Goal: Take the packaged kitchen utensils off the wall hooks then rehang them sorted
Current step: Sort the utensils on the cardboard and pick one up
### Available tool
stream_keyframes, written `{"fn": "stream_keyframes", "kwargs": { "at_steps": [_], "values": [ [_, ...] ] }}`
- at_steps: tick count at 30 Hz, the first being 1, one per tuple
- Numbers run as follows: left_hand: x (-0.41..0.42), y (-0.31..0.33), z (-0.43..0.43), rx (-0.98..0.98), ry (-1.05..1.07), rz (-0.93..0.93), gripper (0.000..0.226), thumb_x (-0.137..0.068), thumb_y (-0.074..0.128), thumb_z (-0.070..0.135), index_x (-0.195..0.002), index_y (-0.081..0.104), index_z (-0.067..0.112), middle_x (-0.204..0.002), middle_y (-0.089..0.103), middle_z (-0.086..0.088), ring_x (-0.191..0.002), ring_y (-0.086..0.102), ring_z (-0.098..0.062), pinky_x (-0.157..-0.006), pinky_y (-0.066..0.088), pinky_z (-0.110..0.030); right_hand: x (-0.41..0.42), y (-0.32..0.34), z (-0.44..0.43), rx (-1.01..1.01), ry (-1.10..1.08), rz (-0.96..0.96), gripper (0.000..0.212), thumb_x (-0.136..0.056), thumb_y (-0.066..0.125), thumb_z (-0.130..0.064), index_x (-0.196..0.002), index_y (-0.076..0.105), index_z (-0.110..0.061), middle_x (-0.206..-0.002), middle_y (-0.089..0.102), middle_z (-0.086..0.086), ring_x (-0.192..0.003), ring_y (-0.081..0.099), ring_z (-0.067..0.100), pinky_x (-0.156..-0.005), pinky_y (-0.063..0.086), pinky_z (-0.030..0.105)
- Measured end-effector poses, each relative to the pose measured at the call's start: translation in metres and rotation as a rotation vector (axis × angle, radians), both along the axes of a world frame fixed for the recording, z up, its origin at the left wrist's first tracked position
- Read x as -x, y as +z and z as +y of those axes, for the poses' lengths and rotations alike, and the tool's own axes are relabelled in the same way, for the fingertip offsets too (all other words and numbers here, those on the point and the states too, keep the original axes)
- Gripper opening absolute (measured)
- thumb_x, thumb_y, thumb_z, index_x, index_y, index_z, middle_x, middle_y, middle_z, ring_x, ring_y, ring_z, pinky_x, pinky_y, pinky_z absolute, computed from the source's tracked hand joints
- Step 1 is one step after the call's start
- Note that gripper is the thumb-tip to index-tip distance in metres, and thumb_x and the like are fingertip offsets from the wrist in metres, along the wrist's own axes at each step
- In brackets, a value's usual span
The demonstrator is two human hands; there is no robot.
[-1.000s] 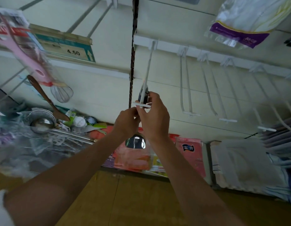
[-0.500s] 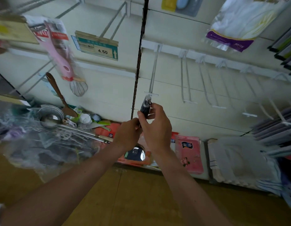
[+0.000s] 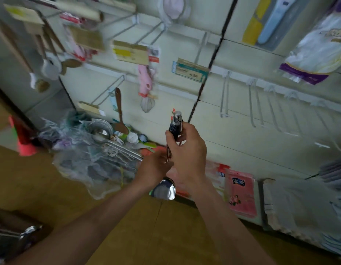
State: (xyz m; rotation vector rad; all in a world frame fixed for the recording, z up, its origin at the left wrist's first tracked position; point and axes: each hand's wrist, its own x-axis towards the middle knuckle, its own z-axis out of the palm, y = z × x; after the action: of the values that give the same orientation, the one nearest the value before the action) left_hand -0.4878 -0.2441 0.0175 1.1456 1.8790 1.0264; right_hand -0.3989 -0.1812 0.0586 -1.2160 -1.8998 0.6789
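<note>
The right hand (image 3: 186, 152) grips the dark handle of a ladle (image 3: 174, 129), fingers curled round it just below its metal tip, and holds it upright in front of the wall. The left hand (image 3: 154, 169) sits lower and closes on the thin shaft (blur hides how its fingers lie). Below both wrists hangs the ladle's shiny bowl (image 3: 164, 190), well above the wooden floor (image 3: 51, 188).

The ladle is off the wall, up and to the left of a row of white wire hooks (image 3: 251, 104) and touching none of them. To its left a pink-handled whisk (image 3: 145, 87) and a wooden spatula (image 3: 119, 109) hang on the panel. Beneath them a heap of wrapped utensils (image 3: 100, 148) lies against the wall's foot — ladles, clear bags, green bits.
</note>
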Motion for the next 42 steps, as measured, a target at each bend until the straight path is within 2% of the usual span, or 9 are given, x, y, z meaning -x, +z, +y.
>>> {"fn": "stream_keyframes", "kwargs": {
  "at_steps": [5,9,15,18,23,30,35,39,42],
  "values": [
    [0.064,0.004,-0.045,-0.032,0.155,0.029,0.020,-0.096,0.058,0.020,-0.089,0.072,0.006,-0.084,0.074,-0.005,-0.074,0.066,-0.012,-0.074,0.050,-0.036,0.072,0.028,-0.046,-0.063,0.115,0.020,0.038,-0.089,0.069,-0.040,-0.121,0.063,-0.021,-0.101,0.069,-0.010,-0.083,0.062,0.004,-0.072,0.044,0.011],
    [0.121,0.011,-0.096,-0.072,0.267,0.029,0.022,-0.097,0.057,0.020,-0.088,0.072,0.008,-0.083,0.074,-0.004,-0.074,0.065,-0.013,-0.063,0.044,-0.025,0.136,0.041,-0.088,-0.109,0.219,0.018,0.038,-0.088,0.070,-0.040,-0.119,0.064,-0.018,-0.099,0.071,-0.007,-0.084,0.065,0.007,-0.076,0.051,0.026],
    [0.213,0.022,-0.192,-0.026,0.473,0.103,0.019,-0.093,0.058,0.028,-0.092,0.075,0.020,-0.087,0.075,-0.002,-0.078,0.067,-0.015,-0.071,0.051,-0.036,0.236,0.062,-0.173,-0.154,0.405,0.019,0.036,-0.089,0.068,-0.041,-0.115,0.064,-0.017,-0.096,0.071,-0.006,-0.083,0.066,0.012,-0.075,0.052,0.032],
    [0.259,0.037,-0.247,-0.043,0.544,0.145,0.036,-0.082,0.049,0.040,-0.087,0.075,0.016,-0.083,0.074,-0.004,-0.076,0.067,-0.019,-0.068,0.048,-0.038,0.288,0.072,-0.222,-0.170,0.491,0.065,0.038,-0.089,0.067,-0.042,-0.116,0.063,-0.016,-0.098,0.071,-0.004,-0.085,0.067,0.013,-0.077,0.054,0.038],
    [0.325,0.051,-0.338,-0.027,0.730,0.219,0.020,-0.094,0.061,0.028,-0.097,0.077,0.017,-0.089,0.075,-0.008,-0.071,0.062,-0.016,-0.055,0.037,-0.015,0.361,0.087,-0.305,-0.198,0.633,0.123,0.039,-0.089,0.064,-0.045,-0.114,0.063,-0.015,-0.097,0.071,-0.003,-0.084,0.068,0.016,-0.075,0.055,0.041],
    [0.374,0.044,-0.441,-0.038,0.880,0.210,0.017,-0.094,0.060,0.025,-0.094,0.076,0.018,-0.074,0.072,-0.008,-0.068,0.066,-0.025,-0.056,0.043,-0.035,0.431,0.083,-0.401,-0.239,0.796,0.143,0.037,-0.090,0.070,-0.038,-0.114,0.065,-0.011,-0.095,0.071,-0.002,-0.079,0.065,0.011,-0.069,0.051,0.024],
    [0.406,0.021,-0.490,0.001,0.987,0.216,0.014,-0.094,0.062,0.024,-0.096,0.075,0.020,-0.070,0.071,-0.004,-0.055,0.058,-0.016,-0.049,0.037,-0.028,0.484,0.054,-0.444,-0.212,0.936,0.140,0.036,-0.091,0.068,-0.037,-0.115,0.064,-0.011,-0.100,0.070,-0.002,-0.083,0.065,0.012,-0.071,0.043,0.015],
    [0.442,-0.013,-0.511,0.056,1.045,0.199,0.015,-0.094,0.061,0.022,-0.098,0.075,0.018,-0.072,0.070,-0.005,-0.064,0.063,-0.024,-0.059,0.046,-0.039,0.536,0.015,-0.462,-0.160,1.006,0.134,0.039,-0.090,0.065,-0.042,-0.116,0.064,-0.013,-0.101,0.071,-0.002,-0.084,0.066,0.015,-0.074,0.052,0.035],
    [0.472,-0.048,-0.515,0.103,1.122,0.169,0.014,-0.095,0.062,0.022,-0.093,0.075,0.018,-0.065,0.066,-0.001,-0.057,0.057,-0.021,-0.056,0.041,-0.034,0.583,-0.024,-0.466,-0.099,1.067,0.097,0.040,-0.089,0.064,-0.045,-0.116,0.063,-0.016,-0.100,0.071,-0.002,-0.085,0.068,0.017,-0.073,0.054,0.042]
  ]
}}
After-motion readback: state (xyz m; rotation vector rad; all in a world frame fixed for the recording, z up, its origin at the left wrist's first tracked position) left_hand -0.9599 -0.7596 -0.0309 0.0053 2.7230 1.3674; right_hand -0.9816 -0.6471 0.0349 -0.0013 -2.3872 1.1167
